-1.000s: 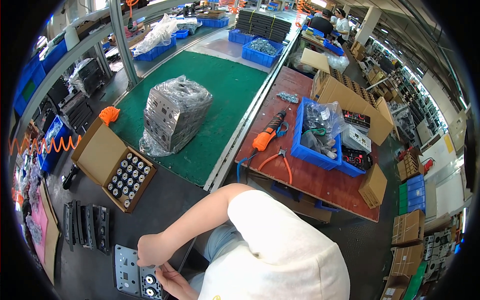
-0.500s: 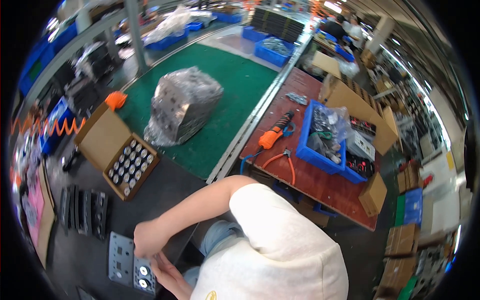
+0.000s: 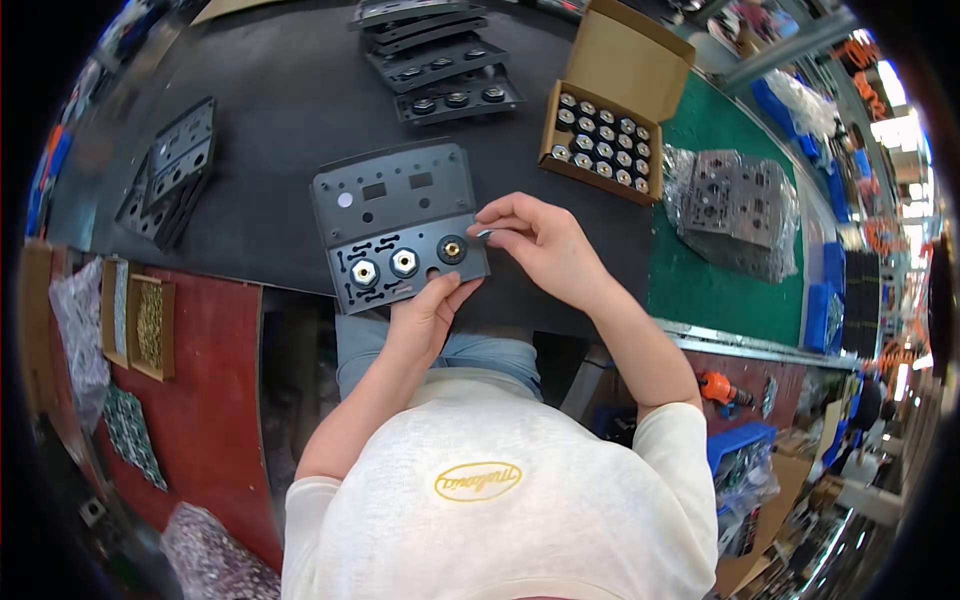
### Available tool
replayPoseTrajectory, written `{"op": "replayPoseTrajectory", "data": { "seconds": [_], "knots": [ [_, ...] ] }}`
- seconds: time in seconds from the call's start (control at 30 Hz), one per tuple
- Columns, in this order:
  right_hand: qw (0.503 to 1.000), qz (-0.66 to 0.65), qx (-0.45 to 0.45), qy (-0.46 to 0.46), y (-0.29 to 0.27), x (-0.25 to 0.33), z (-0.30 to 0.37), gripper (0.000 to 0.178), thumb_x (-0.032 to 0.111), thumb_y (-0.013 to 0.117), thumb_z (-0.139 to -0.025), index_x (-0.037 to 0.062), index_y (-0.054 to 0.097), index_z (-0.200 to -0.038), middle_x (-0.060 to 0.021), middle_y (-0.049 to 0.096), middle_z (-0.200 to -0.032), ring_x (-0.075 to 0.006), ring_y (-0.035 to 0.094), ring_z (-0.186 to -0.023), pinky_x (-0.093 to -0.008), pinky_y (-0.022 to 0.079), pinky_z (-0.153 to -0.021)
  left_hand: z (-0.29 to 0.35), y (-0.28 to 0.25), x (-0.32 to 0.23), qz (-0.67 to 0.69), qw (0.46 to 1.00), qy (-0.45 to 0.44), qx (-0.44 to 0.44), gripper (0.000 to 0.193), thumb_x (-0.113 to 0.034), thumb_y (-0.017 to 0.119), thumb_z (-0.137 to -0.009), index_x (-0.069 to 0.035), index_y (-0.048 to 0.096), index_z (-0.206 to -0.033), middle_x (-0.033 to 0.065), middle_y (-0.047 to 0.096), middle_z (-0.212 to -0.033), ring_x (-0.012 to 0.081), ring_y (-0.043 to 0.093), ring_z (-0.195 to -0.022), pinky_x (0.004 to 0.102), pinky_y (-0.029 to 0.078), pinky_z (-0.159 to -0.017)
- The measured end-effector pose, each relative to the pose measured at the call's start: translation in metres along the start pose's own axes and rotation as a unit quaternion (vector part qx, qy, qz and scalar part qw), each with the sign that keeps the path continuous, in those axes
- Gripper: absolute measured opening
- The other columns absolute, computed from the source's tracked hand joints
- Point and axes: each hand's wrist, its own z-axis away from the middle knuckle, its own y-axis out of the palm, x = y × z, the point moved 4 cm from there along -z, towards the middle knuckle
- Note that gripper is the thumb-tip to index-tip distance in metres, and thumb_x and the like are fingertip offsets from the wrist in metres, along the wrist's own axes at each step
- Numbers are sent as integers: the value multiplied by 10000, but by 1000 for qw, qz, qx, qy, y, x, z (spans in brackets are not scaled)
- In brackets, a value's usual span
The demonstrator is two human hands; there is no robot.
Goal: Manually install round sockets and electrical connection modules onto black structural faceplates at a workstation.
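Note:
A grey bent metal panel [image 3: 395, 205] with round and square cut-outs lies at the near edge of the dark table. Two fittings with silver hex nuts [image 3: 404, 263] sit in its near half. To their right is a black round fitting [image 3: 452, 249] with a brass centre and no silver nut on it. My left hand [image 3: 432, 308] is closed on the panel's near edge, just below that fitting; its fingertips are partly hidden. Just right of the panel, my right hand [image 3: 545, 245] pinches a small silver nut [image 3: 485, 233] between thumb and fingers.
An open cardboard box [image 3: 605, 145] of nut-topped fittings stands at the far right. Stacked grey panels [image 3: 440, 65] lie at the back, more panels [image 3: 175, 170] at the left. A plastic-wrapped metal stack [image 3: 740, 210] rests on the green mat. An orange power screwdriver [image 3: 722, 388] lies right.
The head view has swung left, so the panel now lies near the middle. My right hand has moved from over the panel to its right side, where a nut shows in its fingers.

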Motion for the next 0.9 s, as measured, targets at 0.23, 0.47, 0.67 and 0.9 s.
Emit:
{"op": "replayPoseTrajectory", "data": {
  "seconds": [0.23,0.47,0.67,0.9],
  "knots": [
    [862,356,-64,-354,38,1,3,170,-24,669,-694,40,644,-849,-58,663,-904,-241,605,-803,-326,512,-690,1,-11,2,29,999,-2,-27,224,45,547,-835,-27,541,-1047,44,568,-958,151,600,-952,359,524,-921],
    [920,237,-34,-311,28,-3,7,181,-24,691,-688,40,645,-851,-69,660,-970,-247,589,-872,-326,493,-738,4,-4,-1,21,1000,-5,-14,258,51,519,-850,-18,517,-1098,37,559,-971,145,595,-952,339,527,-905],
    [904,338,-48,-256,28,5,0,206,38,725,-686,45,665,-884,-61,626,-904,-239,555,-887,-329,480,-719,1,-6,1,6,1000,-15,1,304,25,533,-858,-30,509,-1155,58,556,-1067,157,574,-1017,361,500,-933],
    [877,402,47,-261,32,10,-11,237,67,727,-666,53,674,-897,-59,575,-874,-247,522,-882,-332,464,-740,3,-5,2,-2,1000,-16,1,297,29,517,-857,-30,511,-1147,49,550,-1034,148,577,-993,352,504,-926]
  ]
}}
